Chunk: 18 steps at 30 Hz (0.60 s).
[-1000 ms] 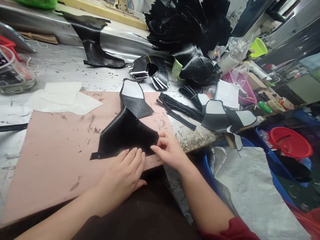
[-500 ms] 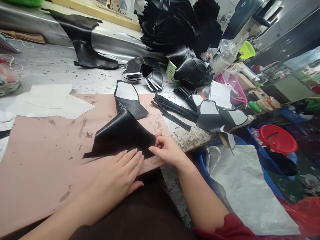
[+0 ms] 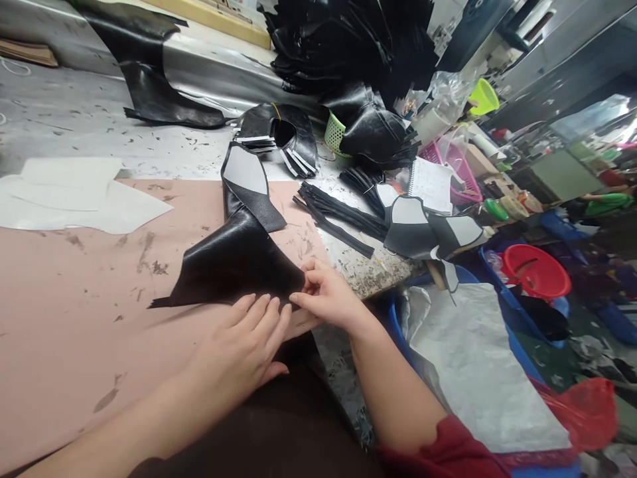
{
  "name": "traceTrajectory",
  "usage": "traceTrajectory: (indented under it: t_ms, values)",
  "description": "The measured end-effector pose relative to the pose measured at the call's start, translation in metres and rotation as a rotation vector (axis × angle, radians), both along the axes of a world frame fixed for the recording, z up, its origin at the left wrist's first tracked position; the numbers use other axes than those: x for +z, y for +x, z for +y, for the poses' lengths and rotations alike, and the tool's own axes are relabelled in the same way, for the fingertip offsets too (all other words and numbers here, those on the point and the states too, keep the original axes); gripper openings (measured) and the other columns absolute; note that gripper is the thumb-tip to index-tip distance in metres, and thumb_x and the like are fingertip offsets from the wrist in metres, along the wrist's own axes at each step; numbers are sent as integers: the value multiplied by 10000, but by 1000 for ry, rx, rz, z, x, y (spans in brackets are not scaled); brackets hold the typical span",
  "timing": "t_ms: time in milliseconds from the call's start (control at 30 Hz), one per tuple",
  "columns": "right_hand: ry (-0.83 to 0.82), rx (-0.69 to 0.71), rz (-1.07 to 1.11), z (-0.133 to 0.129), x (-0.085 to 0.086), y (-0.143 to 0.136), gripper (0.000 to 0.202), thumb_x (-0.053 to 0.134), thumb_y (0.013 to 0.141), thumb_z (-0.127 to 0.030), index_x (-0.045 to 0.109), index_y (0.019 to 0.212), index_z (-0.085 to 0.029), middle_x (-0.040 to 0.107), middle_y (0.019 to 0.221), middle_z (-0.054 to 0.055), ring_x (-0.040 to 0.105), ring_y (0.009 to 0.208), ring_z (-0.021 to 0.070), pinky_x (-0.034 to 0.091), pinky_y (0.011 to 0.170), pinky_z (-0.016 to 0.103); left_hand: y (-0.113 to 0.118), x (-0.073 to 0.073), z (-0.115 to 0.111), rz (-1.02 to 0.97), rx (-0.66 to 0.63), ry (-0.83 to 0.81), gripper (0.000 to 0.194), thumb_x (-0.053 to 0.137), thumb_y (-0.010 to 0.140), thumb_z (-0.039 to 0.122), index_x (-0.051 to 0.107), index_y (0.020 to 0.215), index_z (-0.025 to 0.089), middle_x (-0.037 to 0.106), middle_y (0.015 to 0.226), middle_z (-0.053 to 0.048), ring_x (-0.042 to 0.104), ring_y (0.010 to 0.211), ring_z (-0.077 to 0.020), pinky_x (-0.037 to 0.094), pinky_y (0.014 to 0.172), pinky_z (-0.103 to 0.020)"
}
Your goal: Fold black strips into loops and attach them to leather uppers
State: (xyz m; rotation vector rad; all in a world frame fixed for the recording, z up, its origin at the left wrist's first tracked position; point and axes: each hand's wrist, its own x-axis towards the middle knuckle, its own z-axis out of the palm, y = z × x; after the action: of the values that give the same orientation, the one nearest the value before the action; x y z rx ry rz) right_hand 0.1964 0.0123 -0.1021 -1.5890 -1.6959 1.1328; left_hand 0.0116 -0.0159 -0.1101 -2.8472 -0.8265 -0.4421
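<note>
A black leather piece (image 3: 233,262), shaped like part of a boot upper, lies on the pink work mat (image 3: 89,332) near its front edge. Flat and with fingers stretched, my left hand (image 3: 253,335) rests on the lower edge of the leather. My right hand (image 3: 323,292) pinches the right-hand corner of the same piece between thumb and fingers. A black part with a pale grey patch (image 3: 246,172) lies over the top end of the leather. What is under my left fingers is hidden.
White pattern sheets (image 3: 70,192) lie at left. Black strips (image 3: 343,216) and grey-and-black pieces (image 3: 413,229) are at right. Behind stand a bundle of black pieces (image 3: 283,133), a green basket (image 3: 336,133) and a black leather pile (image 3: 353,46). Beyond the edge hangs a white sack (image 3: 482,358).
The whole view has shifted slightly, so things sit a little farther left. Both hands keep nearly the same place on the leather; my left fingers are a bit more bent.
</note>
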Motion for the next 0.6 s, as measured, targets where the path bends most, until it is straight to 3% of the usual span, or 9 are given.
traceTrajectory:
  t_ms: [267,400,600]
  values:
    - [30,67,-120,-1,3,0,196,629,691,-142,493,552,-162,474,826,0,491,684,107,422,626,250,6,2,0,48,-5,32,520,671,689,403,613,1073,57,654,1041,-146,548,985,-294,352,884,-420]
    - [74,145,-372,-4,12,0,140,605,751,-190,505,654,-179,473,864,1,506,734,124,422,652,267,4,2,0,53,-12,35,478,671,701,350,599,1092,85,659,1041,-128,553,979,-273,352,874,-419]
    - [268,70,-656,-16,16,4,224,686,702,-266,493,784,-186,490,862,45,490,808,206,437,713,362,-3,2,9,7,-62,-16,408,624,751,345,586,1080,108,655,1040,-110,574,924,-266,411,751,-400]
